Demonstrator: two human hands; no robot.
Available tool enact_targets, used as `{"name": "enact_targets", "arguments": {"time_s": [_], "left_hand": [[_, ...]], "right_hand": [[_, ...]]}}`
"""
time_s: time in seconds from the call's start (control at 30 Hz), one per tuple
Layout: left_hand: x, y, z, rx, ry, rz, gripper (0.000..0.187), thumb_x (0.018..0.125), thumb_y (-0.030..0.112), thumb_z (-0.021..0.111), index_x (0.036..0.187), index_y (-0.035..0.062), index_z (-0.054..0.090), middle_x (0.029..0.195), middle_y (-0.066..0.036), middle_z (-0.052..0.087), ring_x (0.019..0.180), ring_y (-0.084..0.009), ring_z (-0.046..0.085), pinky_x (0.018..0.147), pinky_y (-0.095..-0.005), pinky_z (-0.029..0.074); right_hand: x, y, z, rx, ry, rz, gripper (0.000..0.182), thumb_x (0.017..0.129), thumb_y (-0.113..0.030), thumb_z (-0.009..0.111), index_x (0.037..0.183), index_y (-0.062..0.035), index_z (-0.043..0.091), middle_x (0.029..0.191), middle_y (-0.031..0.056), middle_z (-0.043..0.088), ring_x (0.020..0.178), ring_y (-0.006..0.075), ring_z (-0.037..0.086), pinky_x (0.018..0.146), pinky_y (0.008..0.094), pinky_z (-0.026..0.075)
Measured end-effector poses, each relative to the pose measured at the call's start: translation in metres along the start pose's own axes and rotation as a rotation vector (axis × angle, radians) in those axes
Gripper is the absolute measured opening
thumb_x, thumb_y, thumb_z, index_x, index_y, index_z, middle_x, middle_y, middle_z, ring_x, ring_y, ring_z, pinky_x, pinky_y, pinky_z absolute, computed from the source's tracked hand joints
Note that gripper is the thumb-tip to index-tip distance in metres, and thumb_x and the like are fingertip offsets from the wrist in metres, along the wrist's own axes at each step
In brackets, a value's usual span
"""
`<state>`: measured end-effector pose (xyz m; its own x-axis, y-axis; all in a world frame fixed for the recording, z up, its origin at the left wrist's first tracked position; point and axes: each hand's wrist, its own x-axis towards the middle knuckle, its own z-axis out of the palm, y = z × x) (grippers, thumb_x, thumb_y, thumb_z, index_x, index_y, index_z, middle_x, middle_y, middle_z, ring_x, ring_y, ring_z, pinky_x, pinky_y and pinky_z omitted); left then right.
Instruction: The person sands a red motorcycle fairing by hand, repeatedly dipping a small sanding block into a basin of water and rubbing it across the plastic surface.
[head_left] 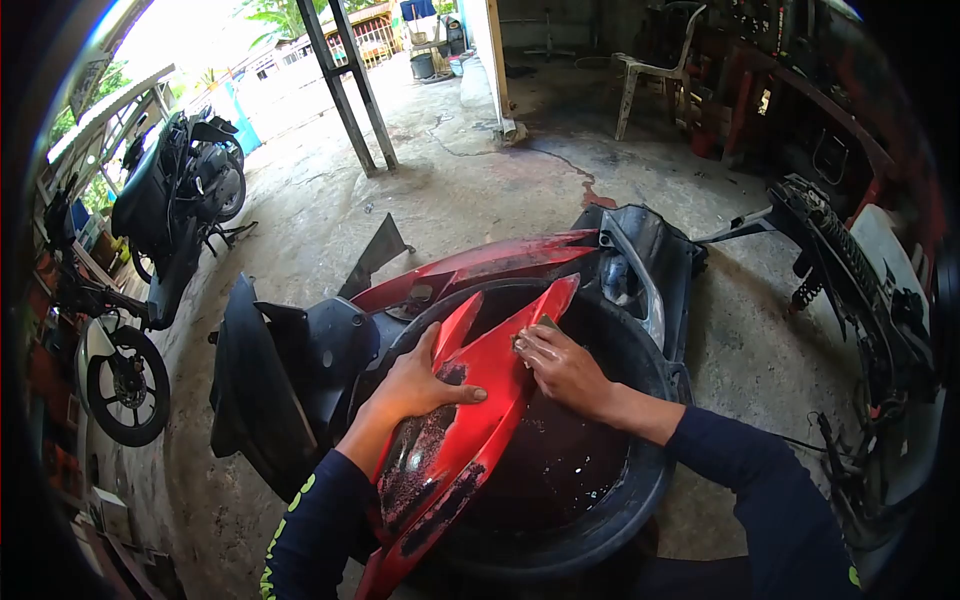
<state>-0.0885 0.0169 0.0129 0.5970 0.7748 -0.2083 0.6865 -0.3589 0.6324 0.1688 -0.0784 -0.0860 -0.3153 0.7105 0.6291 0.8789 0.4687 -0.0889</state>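
A red motorcycle body panel [480, 400] with flaking, worn paint lies across a black round basin [640, 480] holding dark water. My left hand [415, 382] grips the panel's left edge, thumb laid across its red face. On the panel's upper right part my right hand [562, 368] presses a small dark piece, probably sandpaper [545, 324]; soapy foam shows on the fingers. Both arms wear dark blue sleeves.
Behind the basin lie more red and black fairing parts [500, 262] and a black panel [255, 380]. Two motorcycles [180, 190] stand at the left. A stripped frame [850, 270] is on the right, a white plastic chair [655, 70] at the back. The floor is concrete.
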Motion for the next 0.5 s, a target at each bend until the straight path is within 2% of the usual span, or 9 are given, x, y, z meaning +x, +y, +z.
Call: {"name": "enact_targets", "arguments": {"time_s": [0.13, 0.17, 0.23, 0.27, 0.4, 0.5], "left_hand": [[-0.001, 0.006, -0.001, 0.007, 0.018, 0.014, 0.144, 0.057, 0.061, 0.095, 0.159, -0.0093, 0.022, 0.153, -0.036, 0.045, 0.145, -0.0448, 0.044, 0.121, -0.0433, 0.034], [0.000, 0.003, 0.001, 0.007, 0.017, 0.017, 0.144, 0.057, 0.061, 0.095, 0.159, -0.0093, 0.022, 0.153, -0.036, 0.045, 0.145, -0.0448, 0.044, 0.121, -0.0433, 0.034], [0.003, -0.006, 0.003, -0.023, 0.022, 0.054, 0.145, 0.056, 0.061, 0.095, 0.159, -0.0093, 0.022, 0.152, -0.036, 0.045, 0.145, -0.0448, 0.044, 0.121, -0.0430, 0.035], [-0.001, 0.001, 0.002, 0.022, 0.002, -0.016, 0.144, 0.056, 0.060, 0.096, 0.159, -0.0097, 0.023, 0.152, -0.036, 0.046, 0.145, -0.0442, 0.045, 0.121, -0.0427, 0.036], [-0.002, 0.002, 0.003, 0.030, 0.068, 0.091, 0.143, 0.056, 0.058, 0.096, 0.159, -0.0101, 0.023, 0.152, -0.037, 0.045, 0.145, -0.0428, 0.045, 0.120, -0.0423, 0.036], [0.003, 0.000, 0.002, 0.010, 0.051, 0.076, 0.143, 0.056, 0.057, 0.096, 0.159, -0.0102, 0.022, 0.154, -0.036, 0.043, 0.147, -0.0423, 0.043, 0.121, -0.0419, 0.035]], "right_hand": [[0.022, 0.052, 0.002, -0.161, -0.018, 0.104, 0.037, 0.081, -0.004, 0.070, 0.118, 0.0015, 0.071, 0.124, 0.0171, 0.070, 0.120, 0.0324, 0.063, 0.114, 0.0418, 0.046], [0.016, 0.049, 0.002, -0.164, -0.018, 0.106, 0.037, 0.081, -0.004, 0.070, 0.118, 0.0015, 0.071, 0.124, 0.0171, 0.070, 0.120, 0.0324, 0.063, 0.114, 0.0418, 0.046], [0.007, 0.015, -0.002, -0.094, 0.007, 0.003, 0.036, 0.085, -0.008, 0.062, 0.117, 0.0067, 0.069, 0.120, 0.0185, 0.070, 0.118, 0.0322, 0.063, 0.113, 0.0443, 0.046], [0.000, -0.003, 0.001, 0.003, 0.051, -0.020, 0.036, 0.085, -0.009, 0.061, 0.117, 0.0076, 0.068, 0.119, 0.0191, 0.070, 0.117, 0.0319, 0.063, 0.112, 0.0457, 0.046], [0.017, 0.050, 0.008, -0.154, -0.010, 0.103, 0.042, 0.079, -0.001, 0.066, 0.120, 0.0062, 0.069, 0.124, 0.0200, 0.070, 0.124, 0.0353, 0.061, 0.112, 0.0439, 0.047], [0.013, 0.027, 0.003, -0.068, -0.023, 0.129, 0.037, 0.085, -0.007, 0.063, 0.119, 0.0085, 0.067, 0.121, 0.0223, 0.070, 0.121, 0.0343, 0.062, 0.111, 0.0426, 0.047]]}}
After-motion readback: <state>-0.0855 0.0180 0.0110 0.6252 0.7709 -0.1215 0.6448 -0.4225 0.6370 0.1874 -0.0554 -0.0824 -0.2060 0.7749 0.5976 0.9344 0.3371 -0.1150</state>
